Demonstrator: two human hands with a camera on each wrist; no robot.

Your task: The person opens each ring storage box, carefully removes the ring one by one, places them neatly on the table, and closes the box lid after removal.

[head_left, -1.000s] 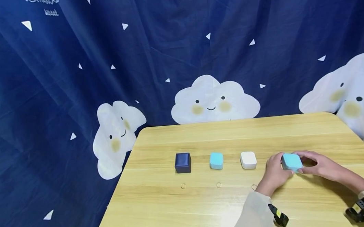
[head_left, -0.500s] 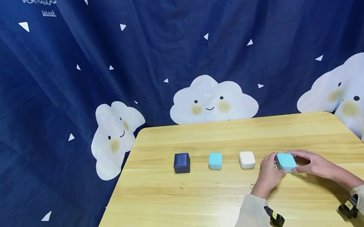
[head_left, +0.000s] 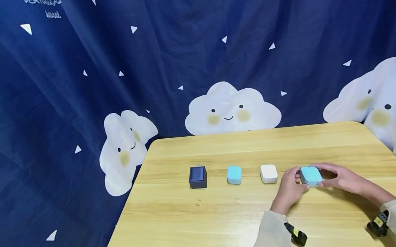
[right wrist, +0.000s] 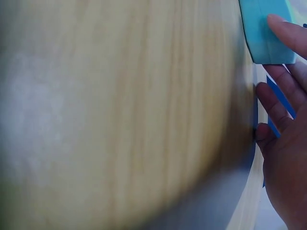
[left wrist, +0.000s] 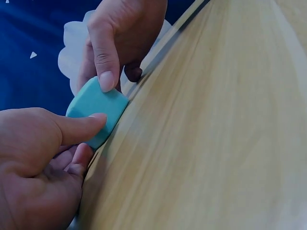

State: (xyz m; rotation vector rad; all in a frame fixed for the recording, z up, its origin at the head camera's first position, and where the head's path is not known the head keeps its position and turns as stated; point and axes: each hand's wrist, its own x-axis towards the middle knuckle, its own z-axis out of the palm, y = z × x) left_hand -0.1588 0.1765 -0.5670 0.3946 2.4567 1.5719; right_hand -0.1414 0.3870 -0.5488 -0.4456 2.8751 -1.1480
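Note:
A light-blue ring box (head_left: 311, 175) with rounded corners stands on the right part of the table, lid down. My left hand (head_left: 288, 189) is at its left side, the thumb on its near face and the fingers curled behind. From the right, my right hand (head_left: 343, 179) pinches it between thumb and fingers. In the left wrist view both thumbs press on the same face of the ring box (left wrist: 91, 103). The right wrist view shows my right hand (right wrist: 292, 153) with a thumb on the ring box (right wrist: 261, 45) and the lower fingers loosely bent.
Left of my hands stand a white box (head_left: 269, 174), another light-blue box (head_left: 234, 175) and a navy box (head_left: 198, 177) in a row. Two thin rings lie nearer, a left ring (head_left: 198, 205) and a right ring (head_left: 237, 204). A cloud-patterned curtain (head_left: 168, 65) hangs behind the wooden table (head_left: 177, 232).
The whole view shifted slightly early on. My left hand has eased a little left from the box, its forearm now covering a third ring seen before. The right hand keeps its hold.

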